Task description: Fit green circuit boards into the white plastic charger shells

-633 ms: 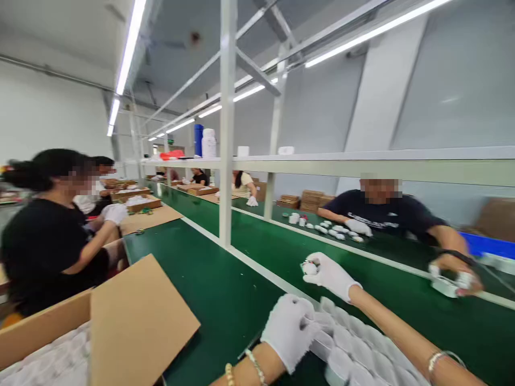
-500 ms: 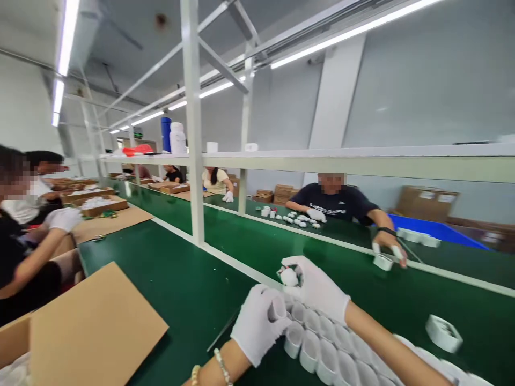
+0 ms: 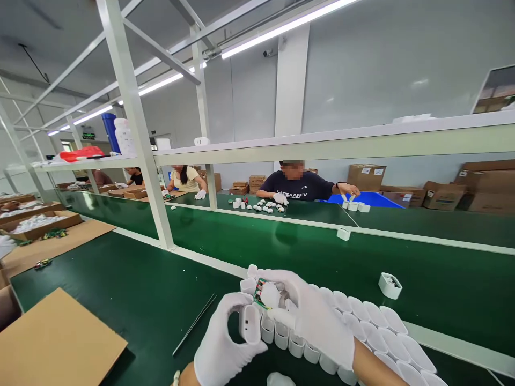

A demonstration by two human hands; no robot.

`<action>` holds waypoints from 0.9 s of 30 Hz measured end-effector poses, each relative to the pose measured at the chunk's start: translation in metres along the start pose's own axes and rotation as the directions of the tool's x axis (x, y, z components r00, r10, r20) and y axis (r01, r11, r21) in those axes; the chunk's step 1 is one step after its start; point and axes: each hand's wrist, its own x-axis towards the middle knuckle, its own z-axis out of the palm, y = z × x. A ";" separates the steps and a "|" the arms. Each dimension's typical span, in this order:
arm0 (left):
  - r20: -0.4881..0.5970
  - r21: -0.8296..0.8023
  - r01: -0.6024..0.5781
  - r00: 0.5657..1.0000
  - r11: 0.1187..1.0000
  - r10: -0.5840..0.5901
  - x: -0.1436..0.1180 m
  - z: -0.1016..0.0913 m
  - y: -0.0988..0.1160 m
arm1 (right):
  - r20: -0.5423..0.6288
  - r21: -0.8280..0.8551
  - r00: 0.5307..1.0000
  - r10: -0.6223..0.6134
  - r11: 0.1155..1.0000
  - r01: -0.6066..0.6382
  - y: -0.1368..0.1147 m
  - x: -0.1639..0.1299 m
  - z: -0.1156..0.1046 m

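Note:
Both of my hands wear white gloves and meet low in the middle of the view. My left hand (image 3: 225, 346) grips an empty white plastic shell (image 3: 249, 323) with its open side up. My right hand (image 3: 308, 316) holds a small white part with a green circuit board (image 3: 267, 292) just above and to the right of that shell. Under both hands, rows of several more white shells (image 3: 362, 321) stand side by side on the green table (image 3: 120, 279).
A cardboard sheet (image 3: 56, 340) lies at the near left. Two loose white shells (image 3: 389, 285) sit on the green conveyor belt (image 3: 281, 241) behind a white rail. A white frame post (image 3: 137, 128) rises ahead. A person (image 3: 300, 185) and others work across the belt among cardboard boxes.
The view has swung right and down. My hands came closer together over the shells; the left hand now holds a shell lifted up beside the part in my right hand.

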 end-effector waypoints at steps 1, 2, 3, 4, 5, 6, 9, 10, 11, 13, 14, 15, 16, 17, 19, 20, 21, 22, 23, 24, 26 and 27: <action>-0.012 -0.032 0.010 1.000 0.999 -0.010 -0.001 0.001 0.000 | -0.011 0.068 1.000 0.002 0.998 -0.001 0.002 0.000 -0.003; -0.018 -0.058 0.014 1.000 0.998 -0.015 -0.001 0.001 0.001 | -0.010 0.140 1.000 -0.002 0.990 0.003 0.004 0.001 -0.006; -0.023 -0.076 0.012 1.000 0.997 -0.014 -0.001 0.000 0.001 | -0.005 0.204 1.000 -0.010 0.979 0.011 0.006 0.001 -0.009; -0.026 -0.085 0.007 1.000 0.996 -0.009 0.000 -0.001 0.001 | 0.008 0.249 1.000 -0.020 0.968 0.018 0.006 0.000 -0.012; -0.027 -0.092 -0.003 1.000 0.996 0.000 0.001 -0.003 0.002 | 0.036 0.267 0.999 -0.022 0.964 0.012 0.005 0.000 -0.014; -0.028 -0.107 -0.013 1.000 0.994 0.010 0.002 -0.005 0.003 | 0.079 0.268 0.997 -0.003 0.963 -0.019 0.002 -0.001 -0.016; 0.037 -0.225 0.020 0.999 0.974 -0.012 0.007 -0.011 0.005 | 0.228 0.208 0.963 0.146 0.959 -0.195 -0.008 -0.005 -0.017; 0.092 -0.289 0.073 0.995 0.954 -0.048 0.009 -0.013 0.007 | 0.246 0.178 0.952 0.180 0.957 -0.227 -0.011 -0.007 -0.015; 0.152 -0.364 0.140 0.984 0.921 -0.090 0.010 -0.014 0.008 | 0.241 0.158 0.954 0.180 0.962 -0.221 -0.013 -0.009 -0.014; 0.276 -0.509 0.272 0.950 0.816 -0.145 0.010 -0.016 0.009 | 0.189 0.140 0.976 0.111 0.980 -0.139 -0.014 -0.014 -0.010; 0.321 -0.572 0.315 0.936 0.757 -0.147 0.010 -0.017 0.010 | 0.160 0.123 0.984 0.080 0.987 -0.100 -0.014 -0.017 -0.007; 0.348 -0.617 0.342 0.926 0.709 -0.144 0.009 -0.017 0.009 | 0.135 0.096 0.989 0.060 0.993 -0.073 -0.013 -0.020 -0.005; 0.366 -0.640 0.358 0.920 0.680 -0.139 0.008 -0.018 0.008 | 0.113 0.060 0.992 0.050 0.997 -0.057 -0.012 -0.022 -0.003; 0.380 -0.645 0.368 0.915 0.670 -0.137 0.007 -0.019 0.007 | 0.093 0.022 0.995 0.041 0.999 -0.043 -0.011 -0.025 -0.001; 0.384 -0.614 0.372 0.911 0.696 -0.149 0.005 -0.021 0.006 | 0.055 -0.024 0.998 -0.001 1.000 0.002 -0.010 -0.028 0.001; 0.372 -0.590 0.364 0.915 0.720 -0.158 0.004 -0.022 0.005 | 0.048 -0.023 0.998 -0.028 0.999 0.029 -0.010 -0.029 0.002; 0.354 -0.568 0.349 0.921 0.746 -0.162 0.004 -0.023 0.006 | 0.047 -0.010 0.998 -0.049 0.999 0.050 -0.011 -0.030 0.002; 0.334 -0.547 0.330 0.929 0.769 -0.161 0.004 -0.023 0.006 | 0.051 0.011 0.997 -0.066 0.998 0.065 -0.012 -0.029 0.003; 0.316 -0.529 0.312 0.936 0.789 -0.158 0.005 -0.024 0.008 | 0.062 0.032 0.995 -0.078 0.997 0.077 -0.013 -0.029 0.003; 0.301 -0.514 0.295 0.941 0.805 -0.152 0.005 -0.024 0.009 | 0.080 0.052 0.993 -0.090 0.995 0.086 -0.014 -0.029 0.003; 0.291 -0.494 0.275 0.946 0.825 -0.141 0.007 -0.025 0.012 | 0.117 0.078 0.988 -0.102 0.993 0.093 -0.016 -0.028 0.005; 0.296 -0.486 0.275 0.945 0.830 -0.141 0.007 -0.025 0.014 | 0.139 0.082 0.986 -0.091 0.993 0.080 -0.015 -0.029 0.006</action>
